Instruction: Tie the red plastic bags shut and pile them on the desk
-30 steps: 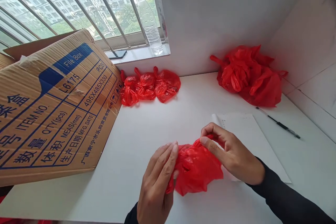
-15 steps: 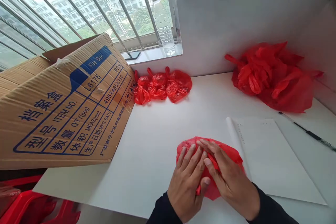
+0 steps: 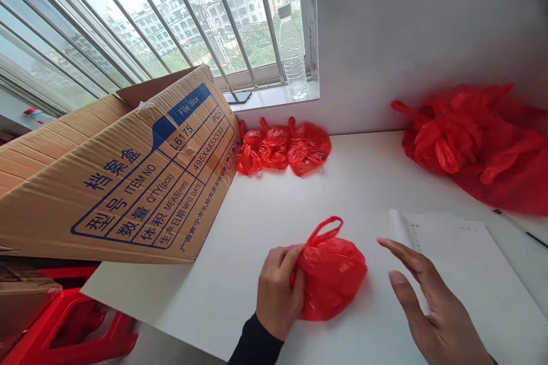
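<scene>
A red plastic bag (image 3: 331, 279) lies bunched on the white table, one handle loop standing up at its top. My left hand (image 3: 280, 288) is closed on the bag's left side, thumb and fingers gripping the film. What the bag contains, if anything, cannot be made out. My right hand (image 3: 432, 302) is apart from the bag, to its right, with fingers stretched out and thumb spread, holding nothing. It hovers over the left part of the white paper pad (image 3: 475, 262).
Several small knotted red bags (image 3: 274, 147) sit by the wall beside a cardboard box (image 3: 141, 177). A large heap of red bags (image 3: 466, 142) lies at the back right, near a pen (image 3: 537, 239). A water bottle (image 3: 293, 54) and a phone (image 3: 238, 97) are on the sill. Lower left is a red stool (image 3: 85, 325).
Both hands were pressing flat on the bag; now the left grips its side and the right has lifted off to the right. The bag is more bunched, its loop raised. The view has shifted left.
</scene>
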A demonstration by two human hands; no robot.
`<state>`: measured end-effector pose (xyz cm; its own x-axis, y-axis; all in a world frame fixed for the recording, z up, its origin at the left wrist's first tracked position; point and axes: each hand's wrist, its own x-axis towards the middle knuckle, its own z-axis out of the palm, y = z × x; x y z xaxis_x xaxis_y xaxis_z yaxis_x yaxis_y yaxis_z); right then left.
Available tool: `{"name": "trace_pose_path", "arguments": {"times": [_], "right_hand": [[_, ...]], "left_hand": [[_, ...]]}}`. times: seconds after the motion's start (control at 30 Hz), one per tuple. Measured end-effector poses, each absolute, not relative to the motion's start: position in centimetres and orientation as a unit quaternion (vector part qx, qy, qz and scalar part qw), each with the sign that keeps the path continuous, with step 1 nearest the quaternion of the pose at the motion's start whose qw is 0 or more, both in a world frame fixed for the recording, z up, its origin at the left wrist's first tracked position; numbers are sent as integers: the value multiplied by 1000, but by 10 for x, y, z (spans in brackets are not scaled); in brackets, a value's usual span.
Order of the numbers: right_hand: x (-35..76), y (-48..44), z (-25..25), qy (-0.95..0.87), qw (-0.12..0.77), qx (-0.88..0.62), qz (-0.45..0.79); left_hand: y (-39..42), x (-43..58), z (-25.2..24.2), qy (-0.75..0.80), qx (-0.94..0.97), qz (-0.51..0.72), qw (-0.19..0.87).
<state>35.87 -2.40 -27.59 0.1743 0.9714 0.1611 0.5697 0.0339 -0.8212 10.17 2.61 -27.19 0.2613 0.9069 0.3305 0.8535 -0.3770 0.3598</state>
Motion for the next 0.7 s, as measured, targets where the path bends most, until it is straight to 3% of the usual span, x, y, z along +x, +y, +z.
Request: {"name": "trace_pose_path", "arguments": {"times": [0.17, 0.33, 0.5, 0.7], "right_hand": [[369, -26, -284, -528, 412, -687, 281], [377, -18, -276, -478, 437, -702, 296], [398, 14, -268, -480, 496, -681, 243], [458, 72, -272, -481, 552, -665, 151]], "left_hand": [[109, 43, -267, 720, 636, 265, -81], [163, 20, -275, 747, 615, 199, -156], [175, 21, -274, 714, 668, 157, -140], [205, 3, -286, 750, 625, 203, -79]]}}
